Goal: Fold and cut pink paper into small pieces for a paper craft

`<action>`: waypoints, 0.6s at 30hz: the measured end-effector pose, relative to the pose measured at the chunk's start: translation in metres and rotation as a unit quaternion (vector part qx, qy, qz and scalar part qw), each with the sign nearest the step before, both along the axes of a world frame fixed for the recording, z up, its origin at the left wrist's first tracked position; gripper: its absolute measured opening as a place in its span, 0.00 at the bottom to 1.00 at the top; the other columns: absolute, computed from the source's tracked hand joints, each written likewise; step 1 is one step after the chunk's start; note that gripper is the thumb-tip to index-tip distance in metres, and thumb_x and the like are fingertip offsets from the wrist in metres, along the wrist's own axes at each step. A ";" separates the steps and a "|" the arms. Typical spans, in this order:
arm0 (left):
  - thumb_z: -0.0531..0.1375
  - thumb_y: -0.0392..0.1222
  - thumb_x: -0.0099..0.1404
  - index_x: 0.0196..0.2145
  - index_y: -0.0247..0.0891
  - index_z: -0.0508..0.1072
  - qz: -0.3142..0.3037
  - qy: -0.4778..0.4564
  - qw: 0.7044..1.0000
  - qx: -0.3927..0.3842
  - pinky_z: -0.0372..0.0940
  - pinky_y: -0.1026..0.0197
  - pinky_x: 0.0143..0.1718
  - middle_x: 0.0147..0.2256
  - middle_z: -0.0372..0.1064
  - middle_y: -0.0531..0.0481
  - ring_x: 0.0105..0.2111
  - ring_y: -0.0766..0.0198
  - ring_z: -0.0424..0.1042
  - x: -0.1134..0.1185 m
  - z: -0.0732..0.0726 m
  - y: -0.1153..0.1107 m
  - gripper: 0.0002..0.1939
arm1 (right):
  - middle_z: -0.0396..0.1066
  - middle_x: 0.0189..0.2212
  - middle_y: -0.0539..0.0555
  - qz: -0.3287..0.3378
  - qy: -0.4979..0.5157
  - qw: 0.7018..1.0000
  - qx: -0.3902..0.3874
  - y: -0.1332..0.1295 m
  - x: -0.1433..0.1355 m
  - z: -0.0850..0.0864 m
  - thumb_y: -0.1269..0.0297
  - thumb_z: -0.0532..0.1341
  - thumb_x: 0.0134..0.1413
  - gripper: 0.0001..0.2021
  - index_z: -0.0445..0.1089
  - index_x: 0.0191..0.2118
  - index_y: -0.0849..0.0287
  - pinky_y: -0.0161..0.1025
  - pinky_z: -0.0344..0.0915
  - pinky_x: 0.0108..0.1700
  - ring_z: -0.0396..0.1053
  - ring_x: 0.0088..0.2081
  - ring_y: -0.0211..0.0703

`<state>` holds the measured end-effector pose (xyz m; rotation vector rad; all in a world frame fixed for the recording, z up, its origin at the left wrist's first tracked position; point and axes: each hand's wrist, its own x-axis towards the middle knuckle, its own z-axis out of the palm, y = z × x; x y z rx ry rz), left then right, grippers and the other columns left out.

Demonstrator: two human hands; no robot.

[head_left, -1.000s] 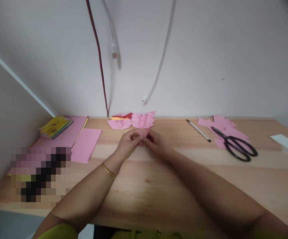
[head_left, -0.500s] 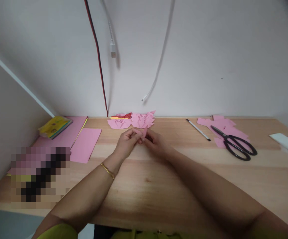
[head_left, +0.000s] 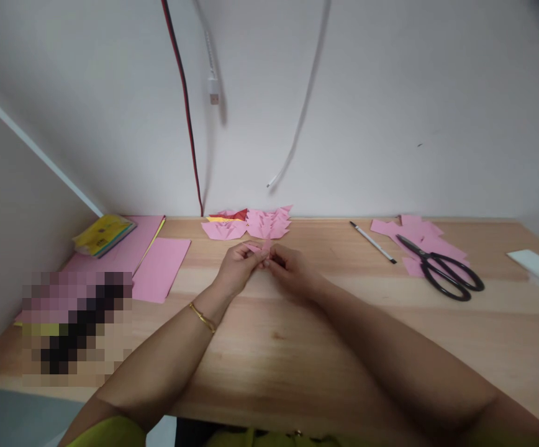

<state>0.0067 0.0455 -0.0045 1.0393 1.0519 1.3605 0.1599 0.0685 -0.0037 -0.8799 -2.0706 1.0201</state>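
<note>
Between my two hands is a small piece of folded pink paper (head_left: 266,246), pinched above the wooden table (head_left: 269,354). My left hand (head_left: 238,267), with a gold bracelet on its wrist, is closed on the paper's left side. My right hand (head_left: 295,268) grips it from the right, fingertips almost meeting those of the left. Much of the paper is hidden by the fingers. Just beyond my hands, against the wall, lie folded pink paper pieces (head_left: 269,225) in rows, with a red and yellow folded piece (head_left: 227,216) among those on the left.
To the right lie black-handled scissors (head_left: 441,270) partly over pink paper scraps (head_left: 421,233), a pen (head_left: 372,242) and a white strip (head_left: 537,268). Pink sheets (head_left: 162,270) and a yellow pack (head_left: 104,234) occupy the left. Cables (head_left: 183,93) hang along the wall.
The upright pink tip between my hands has tilted and looks narrower, with my right fingers shifted slightly left against it. Both hands keep hold of the paper.
</note>
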 end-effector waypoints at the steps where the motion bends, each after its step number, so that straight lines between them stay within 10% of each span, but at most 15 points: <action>1: 0.67 0.41 0.51 0.25 0.34 0.71 -0.008 -0.001 1.000 -0.003 0.61 0.64 0.27 0.24 0.69 0.52 0.23 0.70 0.66 0.000 0.001 0.000 0.10 | 0.65 0.24 0.49 -0.002 -0.002 1.000 0.002 0.000 0.000 0.001 0.64 0.54 0.56 0.07 0.64 0.30 0.59 0.34 0.55 0.29 0.60 0.26 0.36; 18: 0.67 0.38 0.51 0.24 0.33 0.73 -0.024 -0.037 0.999 -0.004 0.60 0.65 0.30 0.23 0.68 0.53 0.25 0.70 0.65 -0.001 0.004 -0.003 0.07 | 0.58 0.21 0.46 0.023 -0.020 0.999 0.017 -0.001 0.001 0.003 0.65 0.54 0.56 0.07 0.60 0.28 0.60 0.32 0.50 0.27 0.55 0.24 0.33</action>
